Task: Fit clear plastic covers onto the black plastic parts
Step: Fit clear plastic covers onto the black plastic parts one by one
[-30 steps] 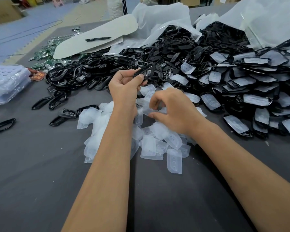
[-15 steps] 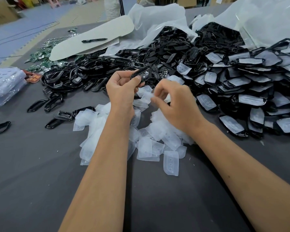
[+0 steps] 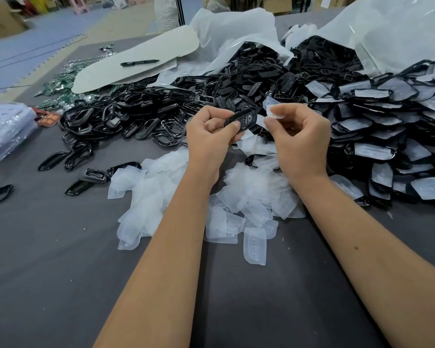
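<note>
My left hand (image 3: 212, 136) pinches a glossy black part (image 3: 241, 118) with buttons; just right of it, my right hand (image 3: 300, 136) pinches a translucent clear cover (image 3: 274, 109), not touching the part. Below lies the heap of loose covers (image 3: 249, 194); the covered parts (image 3: 387, 136) pile up right.

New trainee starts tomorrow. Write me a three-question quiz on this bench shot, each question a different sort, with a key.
1. True or false: the left hand grips a black part.
2. Which does the right hand pinch? A) a marker pen B) a clear cover C) a circuit board
3. Fill in: the loose clear covers lie on the table just ____ the hands.

Key: 1 true; 2 B; 3 below (nearer the person). The cover is not yet on the part; a gap shows between them.
</note>
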`<state>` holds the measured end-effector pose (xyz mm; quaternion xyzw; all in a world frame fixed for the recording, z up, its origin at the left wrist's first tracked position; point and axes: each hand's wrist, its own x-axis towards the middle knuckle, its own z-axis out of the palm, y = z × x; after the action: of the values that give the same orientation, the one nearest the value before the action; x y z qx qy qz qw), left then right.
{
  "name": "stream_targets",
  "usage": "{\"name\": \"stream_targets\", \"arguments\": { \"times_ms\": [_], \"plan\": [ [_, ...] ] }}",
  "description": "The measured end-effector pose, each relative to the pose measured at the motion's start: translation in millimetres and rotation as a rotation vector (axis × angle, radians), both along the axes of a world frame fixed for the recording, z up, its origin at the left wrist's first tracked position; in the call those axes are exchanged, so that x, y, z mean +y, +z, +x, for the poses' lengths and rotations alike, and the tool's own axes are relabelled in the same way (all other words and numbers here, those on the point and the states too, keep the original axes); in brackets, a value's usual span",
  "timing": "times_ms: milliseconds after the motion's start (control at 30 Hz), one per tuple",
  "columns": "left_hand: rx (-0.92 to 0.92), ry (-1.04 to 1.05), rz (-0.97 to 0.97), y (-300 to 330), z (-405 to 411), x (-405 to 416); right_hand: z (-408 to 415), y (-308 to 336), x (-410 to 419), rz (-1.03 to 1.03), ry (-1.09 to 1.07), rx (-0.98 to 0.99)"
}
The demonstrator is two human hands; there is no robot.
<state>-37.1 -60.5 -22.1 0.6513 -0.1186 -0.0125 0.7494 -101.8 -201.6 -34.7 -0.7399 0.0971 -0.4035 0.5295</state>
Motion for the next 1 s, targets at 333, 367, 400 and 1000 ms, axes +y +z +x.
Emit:
{"name": "stream_targets", "arguments": {
  "times_ms": [333,367,400,1000],
  "plan": [
    [0.025,0.011,0.038,-8.6,1.8,-0.9,2.8,0.8,-0.6,0.227,0.128,-0.056],
    [0.023,0.015,0.041,-8.8,1.8,-1.1,2.6,0.8,-0.2,0.239,0.149,-0.064],
    [0.021,0.018,0.043,-9.4,1.7,-1.1,2.1,0.9,0.5,0.248,0.175,-0.073],
    [0.111,-0.158,-0.107,-11.7,5.3,-4.7,6.3,-6.2,-0.5,0.073,0.03,0.054]
  ]
}}
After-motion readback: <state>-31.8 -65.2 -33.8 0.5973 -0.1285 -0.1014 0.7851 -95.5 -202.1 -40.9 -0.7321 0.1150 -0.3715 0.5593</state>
